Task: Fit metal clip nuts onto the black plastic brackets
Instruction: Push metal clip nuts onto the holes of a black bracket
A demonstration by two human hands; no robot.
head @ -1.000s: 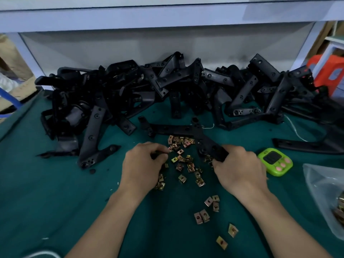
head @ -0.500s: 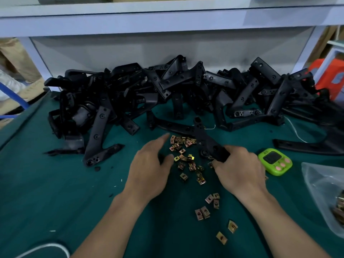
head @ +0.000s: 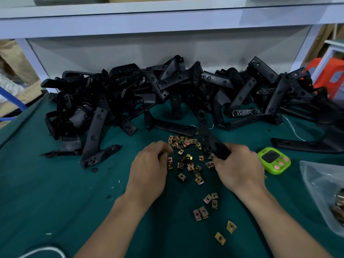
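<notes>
On the green mat lies a scatter of brass-coloured clip nuts (head: pixel 187 161), with a few more nearer me (head: pixel 201 213). My right hand (head: pixel 240 170) grips the near end of a long black plastic bracket (head: pixel 208 135), which points away towards the pile. My left hand (head: pixel 149 170) sits at the left edge of the scatter. Its fingers are curled and its fingertips pinch a clip nut (head: pixel 169 163), which is partly hidden. A big heap of black brackets (head: pixel 167 86) fills the back of the table.
A green timer (head: pixel 273 161) sits just right of my right hand. A clear plastic bag (head: pixel 323 185) holding more nuts lies at the right edge. An orange stool (head: pixel 327 77) stands beyond the table. A white cable (head: pixel 42 251) curls at the bottom left.
My left hand opened and reached forward to the nuts, then curled its fingers shut at the scatter's left edge. My right hand kept its hold on the bracket.
</notes>
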